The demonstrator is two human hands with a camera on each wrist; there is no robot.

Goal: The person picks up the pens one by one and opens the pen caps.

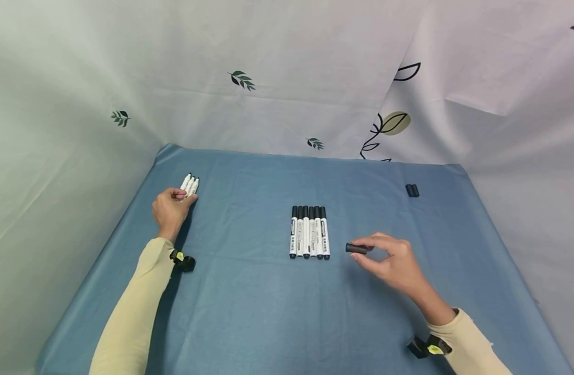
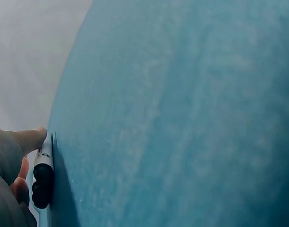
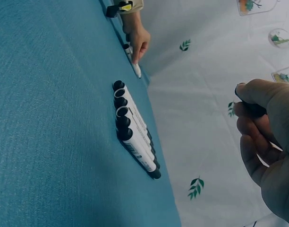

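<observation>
While I watch from the head view, my right hand (image 1: 394, 260) hovers just above the tabletop (image 1: 249, 312), its grip pinched between thumb and forefinger on a short black marker cap (image 1: 356, 248), a stubby matte cylinder held level, pointing toward the middle. From the right wrist view the same cap (image 3: 250, 108) shows dark under the curled fingers (image 3: 253, 156).

Just left of that hand, near but apart, a row of six capped whiteboard markers (image 1: 309, 232) lies side by side, touching, with smooth white printed barrels and black caps and ends, all parallel.

My left hand (image 1: 170, 209) rests at the far left of the tabletop, its grip curled lightly over the near ends of three uncapped white markers (image 1: 190, 185) bunched together; the left wrist view shows the thumb (image 2: 29, 138) against one barrel and round black butt ends (image 2: 42, 182).

At the far right, well apart, two more black caps (image 1: 412, 190) lie together. Blue cloth with a fine weave and soft creases covers the tabletop; pale leaf-printed sheets (image 1: 287, 78) hang behind.
</observation>
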